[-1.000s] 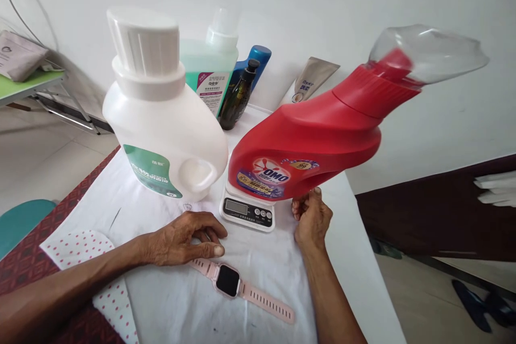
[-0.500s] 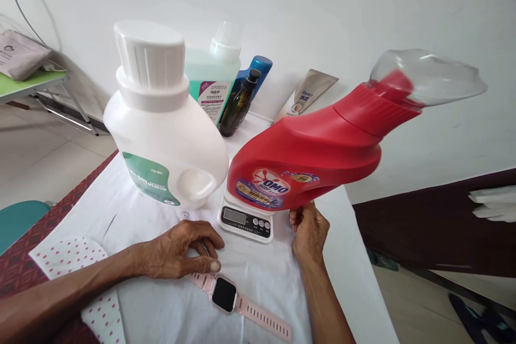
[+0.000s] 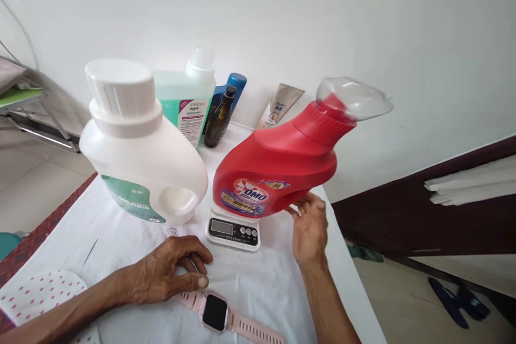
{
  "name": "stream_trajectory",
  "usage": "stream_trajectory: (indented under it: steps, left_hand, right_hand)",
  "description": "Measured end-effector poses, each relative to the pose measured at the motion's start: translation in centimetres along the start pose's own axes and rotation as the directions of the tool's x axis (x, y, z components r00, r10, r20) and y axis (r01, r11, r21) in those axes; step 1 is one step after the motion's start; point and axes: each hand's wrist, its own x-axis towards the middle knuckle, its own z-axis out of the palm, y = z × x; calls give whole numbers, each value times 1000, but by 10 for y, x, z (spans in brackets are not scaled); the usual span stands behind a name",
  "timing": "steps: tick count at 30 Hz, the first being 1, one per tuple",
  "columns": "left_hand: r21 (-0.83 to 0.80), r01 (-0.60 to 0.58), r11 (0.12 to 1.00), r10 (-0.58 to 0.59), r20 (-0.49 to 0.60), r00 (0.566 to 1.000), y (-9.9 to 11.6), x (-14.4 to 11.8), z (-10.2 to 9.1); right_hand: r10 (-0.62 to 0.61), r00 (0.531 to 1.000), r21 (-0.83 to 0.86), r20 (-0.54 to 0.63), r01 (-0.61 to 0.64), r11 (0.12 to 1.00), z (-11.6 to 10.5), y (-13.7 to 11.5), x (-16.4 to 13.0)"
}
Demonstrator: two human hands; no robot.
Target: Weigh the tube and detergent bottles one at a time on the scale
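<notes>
A red OMO detergent bottle (image 3: 274, 166) with a clear cap on its spout rests on a small white kitchen scale (image 3: 233, 232), its neck toward the right. Behind the bottle's right underside is my right hand (image 3: 310, 231), fingers apart and partly hidden; whether it touches the bottle I cannot tell. My left hand (image 3: 169, 271) lies on the white cloth with loosely curled, parted fingers and holds nothing. Just below its thumb lies a pink smartwatch (image 3: 215, 312). A big white detergent bottle (image 3: 141, 156) with a green label stands left of the scale.
Along the wall stand a green liquid bottle (image 3: 193, 102), a dark pump bottle (image 3: 220, 118), a blue bottle (image 3: 236, 86) and a leaning tube (image 3: 282, 105). A polka-dot cloth (image 3: 44, 295) lies front left. Slippers (image 3: 459, 301) are on the floor at right.
The view has shifted, so most things sit further left and lower. My right hand's fingers have opened outward by the red bottle. My left hand keeps its place by the watch.
</notes>
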Motion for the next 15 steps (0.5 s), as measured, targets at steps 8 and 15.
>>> stream_trajectory:
  steps: [8,15]
  left_hand:
    - [-25,5,1000,-6,-10,1000,-1,0,1]
    - [-72,53,996,-55,-31,998,3,-2,2]
  right_hand:
    - [-115,937,59,329,101,993,23,-57,36]
    - [-131,953,141,274,95,986,37,-58,39]
